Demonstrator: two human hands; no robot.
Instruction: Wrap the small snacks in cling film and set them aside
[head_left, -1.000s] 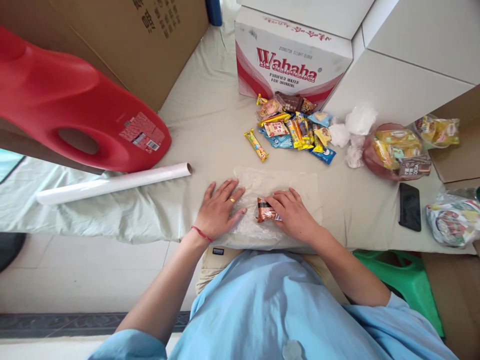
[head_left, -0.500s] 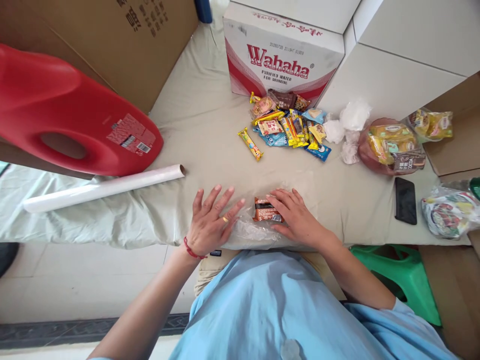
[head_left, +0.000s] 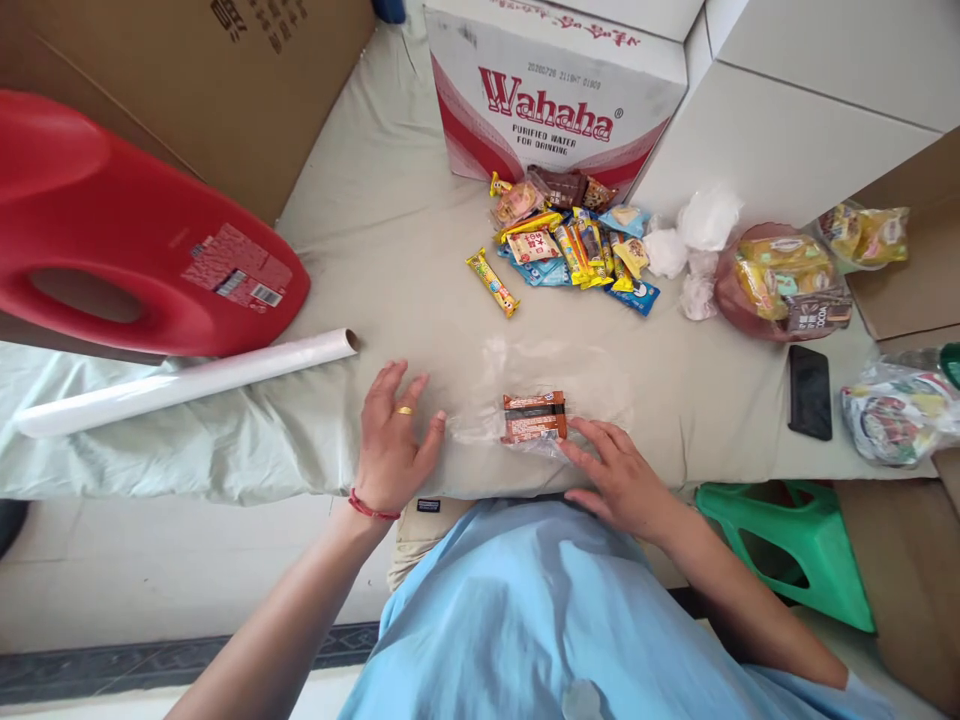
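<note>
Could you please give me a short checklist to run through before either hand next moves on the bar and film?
1. Bar lying on the film: ok.
2. Film smooth around the bar: not ok, it is crinkled at the bar's left end.
3. Left hand empty and open, left of the bar: ok.
4. Right hand open, but whether its fingers touch the bar: cannot tell.
5. Roll apart from the film: ok.
6. Snack pile apart from the bar: ok.
</note>
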